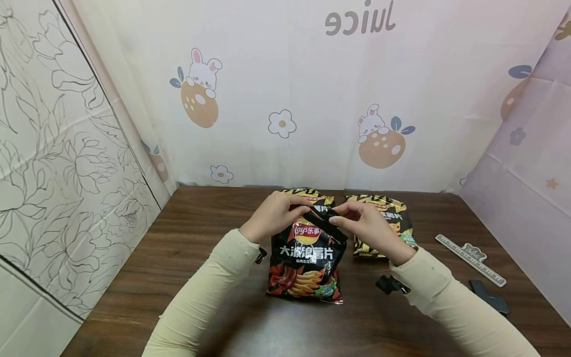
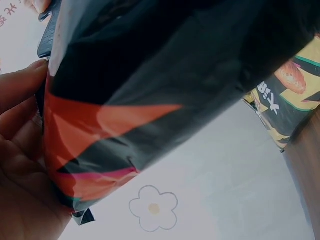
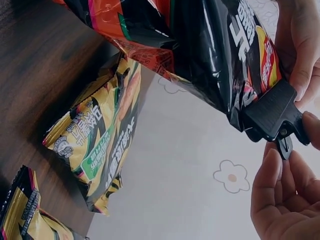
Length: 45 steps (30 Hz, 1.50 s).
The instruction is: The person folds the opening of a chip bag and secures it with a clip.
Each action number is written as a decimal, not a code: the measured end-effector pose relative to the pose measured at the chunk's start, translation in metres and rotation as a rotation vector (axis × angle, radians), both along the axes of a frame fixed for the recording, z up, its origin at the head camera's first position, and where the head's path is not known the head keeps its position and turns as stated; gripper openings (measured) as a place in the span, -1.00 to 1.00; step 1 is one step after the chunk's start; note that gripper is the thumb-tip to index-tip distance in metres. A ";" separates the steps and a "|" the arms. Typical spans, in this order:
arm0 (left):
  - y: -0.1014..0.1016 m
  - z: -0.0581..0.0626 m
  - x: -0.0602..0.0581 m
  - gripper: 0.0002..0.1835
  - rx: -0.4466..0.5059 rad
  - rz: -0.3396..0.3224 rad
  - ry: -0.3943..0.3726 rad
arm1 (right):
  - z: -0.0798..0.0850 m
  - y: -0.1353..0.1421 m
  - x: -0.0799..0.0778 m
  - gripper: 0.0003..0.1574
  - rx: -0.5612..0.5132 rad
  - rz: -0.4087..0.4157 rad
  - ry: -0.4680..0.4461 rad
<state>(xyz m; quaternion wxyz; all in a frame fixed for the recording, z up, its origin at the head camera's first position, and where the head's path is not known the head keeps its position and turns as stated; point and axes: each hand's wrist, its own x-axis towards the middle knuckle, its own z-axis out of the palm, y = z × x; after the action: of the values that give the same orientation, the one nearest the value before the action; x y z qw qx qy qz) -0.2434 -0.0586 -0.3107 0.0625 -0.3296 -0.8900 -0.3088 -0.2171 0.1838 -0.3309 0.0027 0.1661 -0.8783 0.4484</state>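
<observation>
A black chip bag (image 1: 303, 258) with a red and yellow logo stands upright mid-table, its top edge folded. My left hand (image 1: 277, 214) pinches that top edge at the left corner; the left wrist view has the fingers (image 2: 22, 87) along the bag's edge. Across the right part of the top sits a black clip (image 3: 270, 112), its jaws over the folded edge. Thumb and fingers of my right hand (image 1: 368, 224) pinch the clip's handles, one on each side, as the right wrist view shows.
Behind stand two black-and-yellow chip bags, one partly hidden (image 1: 327, 201) and one further right (image 1: 392, 210). On the table's right lie a long pale clip (image 1: 470, 260) and another black clip (image 1: 489, 297). A printed curtain (image 1: 285, 158) hangs along the back edge.
</observation>
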 end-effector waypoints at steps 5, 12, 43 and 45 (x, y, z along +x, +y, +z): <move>0.000 0.000 0.000 -0.79 -0.005 -0.011 -0.005 | 0.000 0.001 0.000 -0.60 -0.004 -0.004 -0.028; -0.002 0.000 -0.001 -0.75 0.009 -0.030 -0.021 | 0.000 0.001 0.001 -0.59 -0.018 -0.002 -0.049; 0.001 -0.001 0.001 -0.87 -0.002 -0.037 0.021 | -0.003 -0.001 0.002 -0.59 -0.004 -0.016 -0.028; 0.001 -0.001 0.000 -0.88 0.004 -0.038 0.032 | -0.003 -0.001 0.003 -0.59 -0.002 -0.016 -0.026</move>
<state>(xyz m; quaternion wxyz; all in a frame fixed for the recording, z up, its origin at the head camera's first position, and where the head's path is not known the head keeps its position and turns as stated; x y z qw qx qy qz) -0.2430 -0.0580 -0.3120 0.0716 -0.3514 -0.8818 -0.3063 -0.2145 0.1827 -0.3342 -0.0051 0.1531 -0.8791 0.4513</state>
